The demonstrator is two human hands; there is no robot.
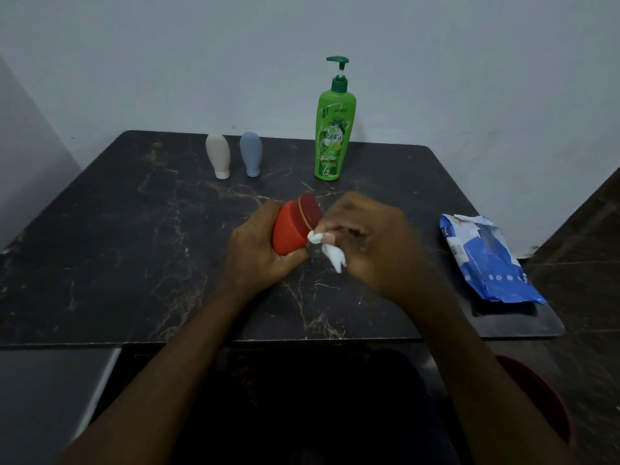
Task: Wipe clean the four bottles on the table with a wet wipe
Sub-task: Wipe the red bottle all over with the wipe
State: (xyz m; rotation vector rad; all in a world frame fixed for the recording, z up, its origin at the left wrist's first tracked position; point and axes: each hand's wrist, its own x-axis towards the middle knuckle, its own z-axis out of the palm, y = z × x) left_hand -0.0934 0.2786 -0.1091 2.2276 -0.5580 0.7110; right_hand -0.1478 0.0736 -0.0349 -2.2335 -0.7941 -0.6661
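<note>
Wiping the red bottle point(295, 226) is the step in hand. It's held tilted over the front-middle of the surface point(134, 246), cap end pointing away and to the right. Left hand point(258, 250) grips its body from below and behind, fingers curled round it. Right hand point(369, 239) pinches a bunched white wipe point(327, 248) against the bottle's right side, near the cap seam; a tail of wipe hangs below the fingers. Right hand is blurred, so I read it as mid-rub, but I can't tell the stroke direction. The other three bottles stand along the back edge, well apart from the hands: beige bottle point(218, 156) and blue bottle point(251, 154) side by side on their caps at back left, green pump bottle point(333, 135) further right. Can't tell whether any of those is done, so progress is unclear. Wipe pack point(486, 260) lies open near the right edge. Next move, as I judge it: turn the red bottle in the left hand to reach the hidden side and base, set it down upright, then take another bottle. The pump bottle is tall and probably tips easily, so brace it while wiping.
</note>
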